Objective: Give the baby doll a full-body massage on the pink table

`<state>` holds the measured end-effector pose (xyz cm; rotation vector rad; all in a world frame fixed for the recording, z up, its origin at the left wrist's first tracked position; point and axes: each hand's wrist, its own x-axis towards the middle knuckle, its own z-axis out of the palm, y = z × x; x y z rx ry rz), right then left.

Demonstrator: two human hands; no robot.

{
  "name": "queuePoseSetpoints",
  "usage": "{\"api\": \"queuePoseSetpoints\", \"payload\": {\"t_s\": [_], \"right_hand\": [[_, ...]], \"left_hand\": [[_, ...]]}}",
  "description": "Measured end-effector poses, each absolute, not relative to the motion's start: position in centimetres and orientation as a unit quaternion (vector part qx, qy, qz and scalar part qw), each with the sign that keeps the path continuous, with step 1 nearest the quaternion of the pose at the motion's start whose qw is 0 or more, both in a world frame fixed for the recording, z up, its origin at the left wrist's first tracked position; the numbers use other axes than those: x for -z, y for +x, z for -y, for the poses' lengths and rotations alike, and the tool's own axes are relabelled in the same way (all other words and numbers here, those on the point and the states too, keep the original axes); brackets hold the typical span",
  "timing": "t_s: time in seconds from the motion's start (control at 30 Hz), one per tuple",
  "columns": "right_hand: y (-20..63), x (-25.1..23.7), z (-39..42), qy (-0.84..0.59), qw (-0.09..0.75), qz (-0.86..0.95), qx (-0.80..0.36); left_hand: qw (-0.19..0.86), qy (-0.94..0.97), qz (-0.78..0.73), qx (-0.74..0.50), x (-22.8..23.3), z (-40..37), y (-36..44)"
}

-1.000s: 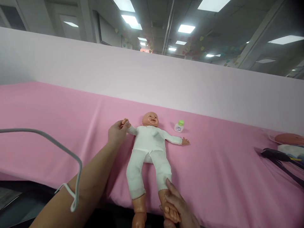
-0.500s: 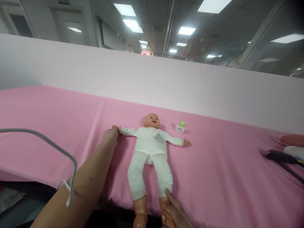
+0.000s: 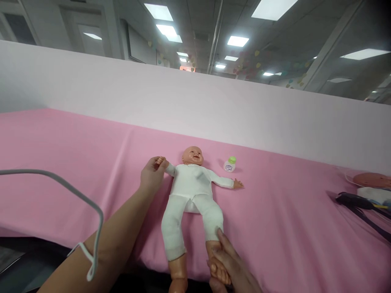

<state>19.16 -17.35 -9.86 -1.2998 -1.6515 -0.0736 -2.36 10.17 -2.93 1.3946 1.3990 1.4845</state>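
Doll (image 3: 191,181) between left hand (image 3: 152,174) and right hand (image 3: 233,262), gripping its fist (image 3: 160,160) with outstretched left, half-closed round its foot (image 3: 220,273) with right.

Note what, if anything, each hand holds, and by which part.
The doll: the left hand holds one of its hands, the right hand one of its feet.

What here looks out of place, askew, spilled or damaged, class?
Nothing looks spilled or damaged. The right foot of the baby doll sits oddly past the near edge of the pink sheet, while its torso rests on it. A grey cable crosses oddly in front of the left forearm.
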Motion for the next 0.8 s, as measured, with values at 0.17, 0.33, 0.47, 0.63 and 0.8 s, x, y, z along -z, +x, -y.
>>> {"api": "queuePoseSetpoints", "payload": {"t_s": [0.17, 0.33, 0.47, 0.63, 0.8], "right_hand": [[19.4, 5.7, 14.2, -0.501, 0.494, 0.711, -0.004], [20.0, 3.3, 11.0, -0.506, 0.484, 0.712, -0.047], [19.9, 2.6, 8.8, -0.519, 0.482, 0.701, -0.082], [19.4, 2.3, 7.3, -0.527, 0.5, 0.667, -0.162], [19.6, 2.6, 7.7, -0.513, 0.499, 0.678, -0.169]], "left_hand": [[0.258, 0.689, -0.476, -0.482, 2.9, -7.9, -0.1], [0.216, 0.765, -0.433, -0.425, 2.9, -7.3, 0.2], [0.201, 0.788, -0.421, -0.403, 2.7, -7.3, 0.1], [0.194, 0.793, -0.416, -0.4, 2.6, -7.4, 0.4], [0.216, 0.773, -0.424, -0.421, 3.0, -7.4, 0.5]]}}
